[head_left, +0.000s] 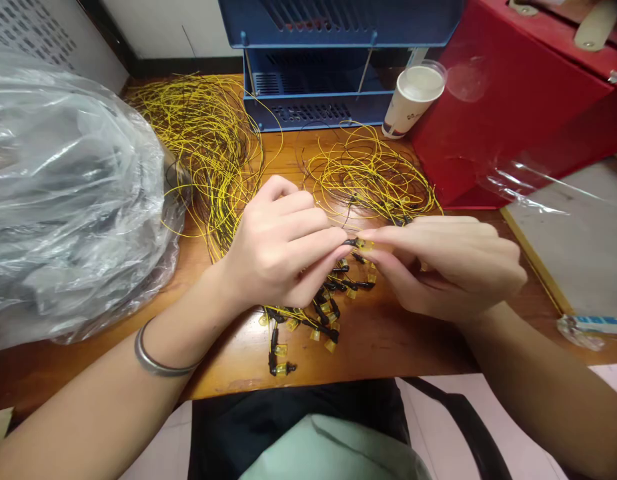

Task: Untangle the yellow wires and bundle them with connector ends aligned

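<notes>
My left hand [283, 247] pinches the black-covered wire end [351, 242] between thumb and forefinger. From the other side, the thumb and forefinger of my right hand [448, 267] close on a small translucent yellow connector [362, 245] at the tip of that wire end. Fingertips hide much of both parts. Below my hands lies a pile of similar black wire ends with yellow connectors [331, 345], partly covered by my left hand. Their thin yellow and black wires [208, 160] run back under that hand into a tangled heap.
A second coil of yellow and black wires [373, 173] lies behind my right hand. Clear plastic bags [78, 200] bulge at the left. A blue rack [308, 87] stands at the back, beside a paper cup [411, 100] and a red box [518, 100]. The wooden table's edge [338, 381] is near me.
</notes>
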Motion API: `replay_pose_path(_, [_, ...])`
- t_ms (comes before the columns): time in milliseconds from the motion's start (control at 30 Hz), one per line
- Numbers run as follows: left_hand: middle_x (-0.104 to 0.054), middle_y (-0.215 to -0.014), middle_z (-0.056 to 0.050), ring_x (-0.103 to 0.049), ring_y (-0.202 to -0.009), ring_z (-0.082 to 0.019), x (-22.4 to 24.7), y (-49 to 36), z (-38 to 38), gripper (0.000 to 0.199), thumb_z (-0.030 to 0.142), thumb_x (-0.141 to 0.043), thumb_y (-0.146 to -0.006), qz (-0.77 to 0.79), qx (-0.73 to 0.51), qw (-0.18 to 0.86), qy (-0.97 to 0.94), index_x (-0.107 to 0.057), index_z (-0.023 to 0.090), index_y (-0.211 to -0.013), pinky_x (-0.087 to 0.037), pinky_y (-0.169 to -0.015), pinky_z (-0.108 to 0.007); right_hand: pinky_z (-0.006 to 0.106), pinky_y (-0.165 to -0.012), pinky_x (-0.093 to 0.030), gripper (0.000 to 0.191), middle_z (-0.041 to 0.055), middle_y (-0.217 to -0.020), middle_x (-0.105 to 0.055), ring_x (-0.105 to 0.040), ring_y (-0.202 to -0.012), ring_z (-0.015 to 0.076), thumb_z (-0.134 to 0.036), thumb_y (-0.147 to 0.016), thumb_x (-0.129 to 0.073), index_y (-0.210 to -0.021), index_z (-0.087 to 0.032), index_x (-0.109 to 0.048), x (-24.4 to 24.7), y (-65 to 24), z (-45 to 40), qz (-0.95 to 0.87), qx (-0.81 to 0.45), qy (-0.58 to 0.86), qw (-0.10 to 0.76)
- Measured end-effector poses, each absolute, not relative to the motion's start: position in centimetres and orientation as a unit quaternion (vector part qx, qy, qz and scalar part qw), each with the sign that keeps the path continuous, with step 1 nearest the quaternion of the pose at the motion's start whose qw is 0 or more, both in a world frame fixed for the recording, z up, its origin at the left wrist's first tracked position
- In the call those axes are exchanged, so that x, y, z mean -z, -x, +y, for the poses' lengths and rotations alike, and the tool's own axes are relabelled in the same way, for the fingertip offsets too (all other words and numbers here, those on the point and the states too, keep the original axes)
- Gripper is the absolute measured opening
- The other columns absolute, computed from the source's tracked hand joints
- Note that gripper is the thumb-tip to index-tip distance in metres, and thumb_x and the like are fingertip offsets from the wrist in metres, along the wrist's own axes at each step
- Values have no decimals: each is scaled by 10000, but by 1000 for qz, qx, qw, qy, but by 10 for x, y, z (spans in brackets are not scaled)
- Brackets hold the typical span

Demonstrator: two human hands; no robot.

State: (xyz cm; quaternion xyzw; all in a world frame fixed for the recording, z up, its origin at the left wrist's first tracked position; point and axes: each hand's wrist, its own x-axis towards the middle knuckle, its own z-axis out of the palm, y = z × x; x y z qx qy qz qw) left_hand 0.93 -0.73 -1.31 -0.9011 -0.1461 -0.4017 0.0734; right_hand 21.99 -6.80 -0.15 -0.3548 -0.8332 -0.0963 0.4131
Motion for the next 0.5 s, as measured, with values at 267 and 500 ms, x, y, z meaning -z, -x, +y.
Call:
replay_pose_path(267, [-666,-677,8,-502,-606,-141,9,-11,-9,181,295,-558,-939,-141,370,26,918,-676,209,-832,-363,-696,-366,206,-491,-396,113,-87,-452,-482,-446,-426,71,-175,-828,-728,-935,-191,-692,-4,-222,-69,-834,45,379,398])
replay_pose_path(500, [-643,-676,-25,-482,-657,-172,5,-10,-9,348,328,-463,-992,-155,288,-16,945,-726,178,-819,-353,-720,-392,190,-436,-325,43,-89,-486,-449,-371,-412,51,-186,-836,-653,-795,-185,-666,-20,-243,-64,-845,-237,432,206])
